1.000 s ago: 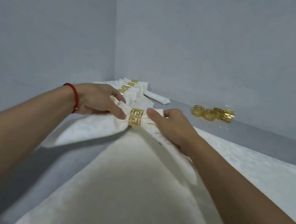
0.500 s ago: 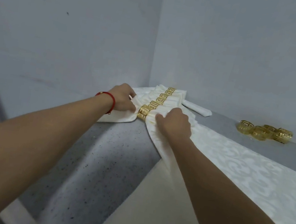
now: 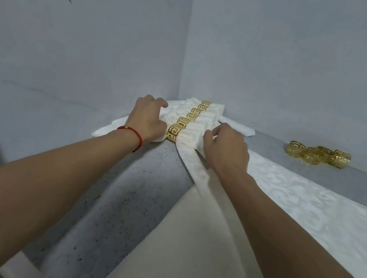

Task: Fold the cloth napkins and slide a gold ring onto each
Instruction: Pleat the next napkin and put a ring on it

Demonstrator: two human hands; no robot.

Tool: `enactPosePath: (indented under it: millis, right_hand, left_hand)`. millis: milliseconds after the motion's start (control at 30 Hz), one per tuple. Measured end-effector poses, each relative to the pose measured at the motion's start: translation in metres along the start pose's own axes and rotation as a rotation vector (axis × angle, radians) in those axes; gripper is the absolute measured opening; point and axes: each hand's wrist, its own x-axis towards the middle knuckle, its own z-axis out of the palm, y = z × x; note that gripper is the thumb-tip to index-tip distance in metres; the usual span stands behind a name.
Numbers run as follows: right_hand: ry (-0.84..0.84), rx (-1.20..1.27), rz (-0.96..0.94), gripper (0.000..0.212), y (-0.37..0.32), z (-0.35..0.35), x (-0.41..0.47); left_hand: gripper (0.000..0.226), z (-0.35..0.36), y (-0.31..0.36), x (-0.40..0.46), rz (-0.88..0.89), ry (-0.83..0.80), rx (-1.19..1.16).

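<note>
A row of several folded white napkins, each in a gold ring, lies in the far corner of the grey table. The nearest ringed napkin point(image 3: 190, 136) carries a gold ring point(image 3: 173, 132) at the row's front. My left hand point(image 3: 148, 116), with a red string on the wrist, grips that napkin's left end. My right hand point(image 3: 226, 149) presses curled fingers on its right end, whose tail point(image 3: 193, 169) trails toward me.
Several loose gold rings point(image 3: 317, 155) sit by the right wall. A large white patterned cloth point(image 3: 299, 205) spreads over the table's right side, and a cream cloth point(image 3: 196, 249) lies near me. One plain folded napkin point(image 3: 239, 127) lies behind the row. Grey tabletop point(image 3: 126, 190) shows at the left.
My hands carried the ringed napkin forward and set it at the front of the row in the corner. The view swung left, so the loose rings now appear farther right.
</note>
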Motion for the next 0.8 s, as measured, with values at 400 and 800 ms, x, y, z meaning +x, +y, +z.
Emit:
enactPosePath:
  millis: [400,800]
  right_hand:
    - [0.063,-0.439,0.330,0.023,0.236,-0.190,-0.066]
    - [0.190,-0.655,0.350,0.020,0.300,-0.225,-0.102]
  left_hand:
    - [0.018,0.023,0.154,-0.147,0.470,-0.148,0.043]
    - [0.018,0.061,0.201,-0.175,0.262,-0.161,0.207]
